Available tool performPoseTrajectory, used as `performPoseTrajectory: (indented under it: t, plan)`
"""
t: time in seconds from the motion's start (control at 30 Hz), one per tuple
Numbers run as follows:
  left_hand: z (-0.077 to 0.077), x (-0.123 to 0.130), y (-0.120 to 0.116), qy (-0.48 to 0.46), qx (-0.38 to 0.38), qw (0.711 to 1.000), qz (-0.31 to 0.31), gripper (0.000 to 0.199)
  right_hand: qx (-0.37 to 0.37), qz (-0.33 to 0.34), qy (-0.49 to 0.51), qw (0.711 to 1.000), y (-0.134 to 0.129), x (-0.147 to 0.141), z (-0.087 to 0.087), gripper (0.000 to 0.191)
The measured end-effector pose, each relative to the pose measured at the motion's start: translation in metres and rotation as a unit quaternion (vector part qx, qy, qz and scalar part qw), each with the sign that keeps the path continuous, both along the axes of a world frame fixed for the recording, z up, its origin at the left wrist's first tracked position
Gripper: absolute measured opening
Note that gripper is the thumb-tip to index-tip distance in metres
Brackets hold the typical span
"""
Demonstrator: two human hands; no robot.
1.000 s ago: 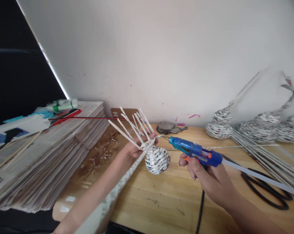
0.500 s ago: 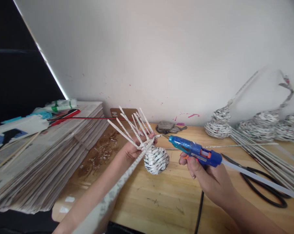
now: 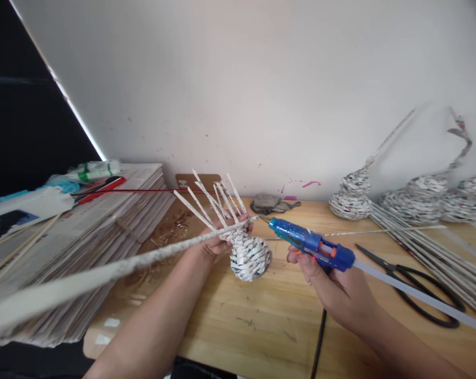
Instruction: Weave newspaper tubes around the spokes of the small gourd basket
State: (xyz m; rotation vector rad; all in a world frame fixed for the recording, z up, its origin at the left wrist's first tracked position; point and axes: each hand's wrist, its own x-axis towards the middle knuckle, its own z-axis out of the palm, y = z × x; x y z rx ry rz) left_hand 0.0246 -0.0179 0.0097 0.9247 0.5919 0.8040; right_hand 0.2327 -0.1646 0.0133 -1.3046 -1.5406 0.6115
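My left hand is closed round the neck of a woven newspaper gourd, its round body hanging above the table. Several thin paper spokes fan upward from the neck. One long rolled paper tube crosses the neck and reaches toward the lower left, close to the camera. In my right hand is a blue hot glue gun, with a long clear glue stick out of its back. Its nozzle is at the short right end of the tube; whether they touch I cannot tell.
Black scissors and a bundle of paper tubes lie at the right. Several woven gourds stand by the wall. A grey cloth lies at the back. Stacked newspapers fill the left side. A black cord hangs below the gun.
The long paper tube has swung from pointing down toward the camera to pointing out to the left. Both hands keep their holds, and the glue gun's nozzle stays near the neck.
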Motion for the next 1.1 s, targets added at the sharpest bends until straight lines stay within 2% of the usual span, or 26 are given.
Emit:
performPoseTrajectory:
  t: [0.27,0.47,0.63,0.83,1.1]
  plan:
    - [-0.001,0.000,0.001,-0.004,0.000,1.000,0.019,0.026,0.030,0.016,-0.011,0.999,0.000,0.001,-0.001,0.015]
    - [0.001,0.001,-0.001,-0.011,-0.001,1.000,-0.008,0.023,0.016,0.021,-0.046,0.999,0.000,0.006,-0.008,0.009]
    - [-0.001,-0.001,0.001,-0.016,-0.017,1.000,-0.005,0.030,0.017,0.023,-0.066,0.997,0.000,0.005,-0.005,0.013]
    - [0.000,-0.009,0.006,0.041,0.028,0.999,-0.013,0.027,0.012,0.027,-0.091,0.995,0.000,0.002,0.003,0.018]
    - [0.009,-0.014,0.007,0.095,0.079,0.992,-0.022,0.036,-0.011,0.036,-0.104,0.994,-0.001,0.000,0.013,0.025]
